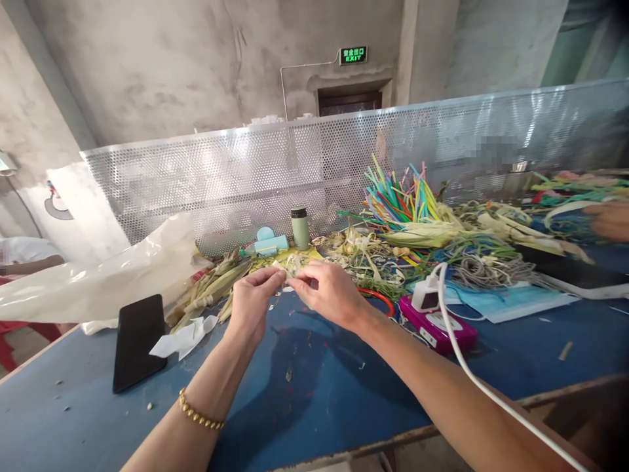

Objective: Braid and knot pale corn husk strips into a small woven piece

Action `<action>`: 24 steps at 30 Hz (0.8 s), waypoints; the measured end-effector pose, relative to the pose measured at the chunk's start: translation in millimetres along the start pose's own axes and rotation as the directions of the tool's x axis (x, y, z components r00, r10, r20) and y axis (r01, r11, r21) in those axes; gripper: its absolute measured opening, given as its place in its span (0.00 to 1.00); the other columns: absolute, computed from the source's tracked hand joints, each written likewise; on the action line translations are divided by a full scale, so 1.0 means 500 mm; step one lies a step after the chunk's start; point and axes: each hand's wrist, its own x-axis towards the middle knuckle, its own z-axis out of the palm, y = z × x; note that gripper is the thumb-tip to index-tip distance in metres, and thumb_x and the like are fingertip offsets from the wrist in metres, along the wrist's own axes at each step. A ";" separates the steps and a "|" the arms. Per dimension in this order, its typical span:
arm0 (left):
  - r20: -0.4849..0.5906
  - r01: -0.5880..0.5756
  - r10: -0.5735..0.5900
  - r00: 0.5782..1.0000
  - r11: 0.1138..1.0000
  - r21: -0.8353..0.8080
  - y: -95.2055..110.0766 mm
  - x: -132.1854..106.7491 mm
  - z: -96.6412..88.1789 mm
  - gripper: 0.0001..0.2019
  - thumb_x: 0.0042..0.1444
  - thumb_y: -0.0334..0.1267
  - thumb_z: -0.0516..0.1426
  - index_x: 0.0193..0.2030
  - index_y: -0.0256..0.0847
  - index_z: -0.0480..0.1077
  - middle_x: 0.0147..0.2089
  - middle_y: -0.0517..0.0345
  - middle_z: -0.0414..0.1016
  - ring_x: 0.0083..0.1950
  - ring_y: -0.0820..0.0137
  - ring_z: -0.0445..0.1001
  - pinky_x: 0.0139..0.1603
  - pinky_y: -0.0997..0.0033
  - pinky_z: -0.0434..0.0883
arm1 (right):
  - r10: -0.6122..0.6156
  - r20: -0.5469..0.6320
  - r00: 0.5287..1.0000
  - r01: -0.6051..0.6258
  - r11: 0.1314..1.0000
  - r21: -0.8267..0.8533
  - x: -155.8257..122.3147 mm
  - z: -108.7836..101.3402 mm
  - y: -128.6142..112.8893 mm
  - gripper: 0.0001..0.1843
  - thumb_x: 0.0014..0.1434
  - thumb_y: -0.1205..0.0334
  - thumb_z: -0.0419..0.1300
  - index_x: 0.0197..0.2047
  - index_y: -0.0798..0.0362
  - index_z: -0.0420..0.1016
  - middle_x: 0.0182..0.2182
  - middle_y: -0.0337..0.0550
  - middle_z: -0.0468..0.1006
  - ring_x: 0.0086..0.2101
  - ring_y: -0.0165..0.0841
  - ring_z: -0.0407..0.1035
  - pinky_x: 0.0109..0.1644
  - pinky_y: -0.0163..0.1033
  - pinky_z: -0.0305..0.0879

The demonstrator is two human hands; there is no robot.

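My left hand [253,295] and my right hand [327,288] meet above the blue table [304,406], both closed in a pinch. Between their fingertips is a small, pale piece of corn husk [293,265], partly covered by the fingers. Its exact shape is hard to make out against the clutter behind. Dried corn husks [216,288] lie in a bundle beyond my left hand. Past my right hand spreads a tangled heap of pale husk strips [361,255]. A green tumbler [299,228] with a dark lid stands upright behind my hands.
A black phone [140,341] and white tissue [184,337] lie left. Plastic sheeting [147,269] covers the back left. Right are a purple power strip [437,324] with white cable, a blue mask [511,301], colourful stems [403,196] and another person's hand [609,221]. A perforated metal screen [246,177] borders the back.
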 end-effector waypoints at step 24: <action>0.122 0.030 -0.026 0.992 0.999 -0.035 -0.003 -0.005 0.005 0.12 0.42 0.42 0.69 0.24 0.34 0.77 0.24 0.57 0.73 0.28 0.75 0.64 0.32 0.73 0.61 | 0.056 0.050 0.997 -0.055 0.998 -0.016 0.000 -0.002 -0.007 0.16 0.62 0.66 0.56 0.22 0.55 0.69 0.20 0.39 0.70 0.23 0.27 0.58 0.29 0.35 0.49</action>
